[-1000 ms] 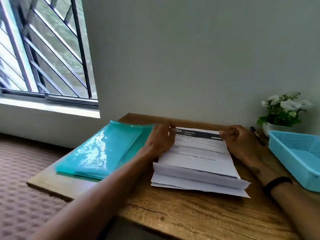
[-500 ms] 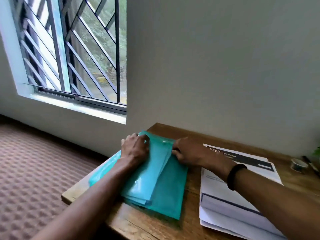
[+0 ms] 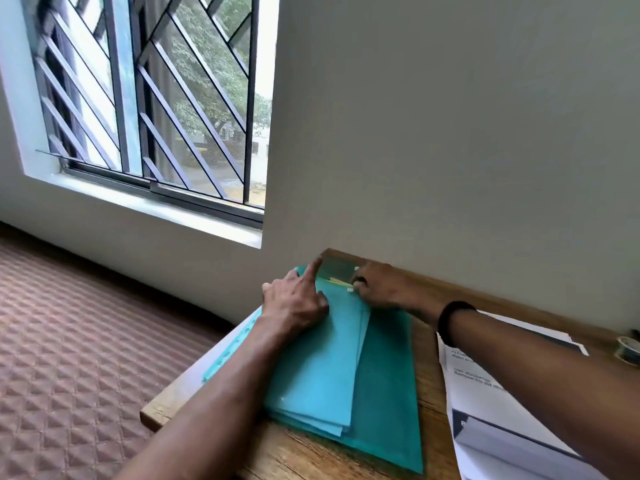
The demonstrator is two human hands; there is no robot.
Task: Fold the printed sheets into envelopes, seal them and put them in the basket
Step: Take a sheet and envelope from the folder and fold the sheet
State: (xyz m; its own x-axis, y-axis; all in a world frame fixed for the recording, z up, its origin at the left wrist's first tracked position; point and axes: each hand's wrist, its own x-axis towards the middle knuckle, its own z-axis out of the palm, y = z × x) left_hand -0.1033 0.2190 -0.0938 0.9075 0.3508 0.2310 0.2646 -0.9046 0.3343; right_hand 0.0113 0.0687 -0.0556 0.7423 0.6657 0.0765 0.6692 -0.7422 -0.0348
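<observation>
A stack of teal plastic envelopes [image 3: 322, 368] lies on the left part of the wooden table [image 3: 429, 403], on top of a larger dark teal folder [image 3: 388, 393]. My left hand [image 3: 294, 303] rests flat on the stack with its index finger stretched toward the far end. My right hand [image 3: 384, 289] pinches the top envelope's flap at its far end, beside a small white snap. The printed sheets [image 3: 491, 403] lie to the right, the top one partly folded near the front edge. The basket is out of view.
The table's far edge meets a grey wall [image 3: 450, 133]. A barred window [image 3: 149, 98] is at the left above patterned carpet [image 3: 69, 341]. A small round object [image 3: 628, 349] sits at the far right edge.
The view has swung left from the sheets to the teal envelopes. Both hands left the printed sheet and moved up to the far end of the top envelope, the right one taking its flap.
</observation>
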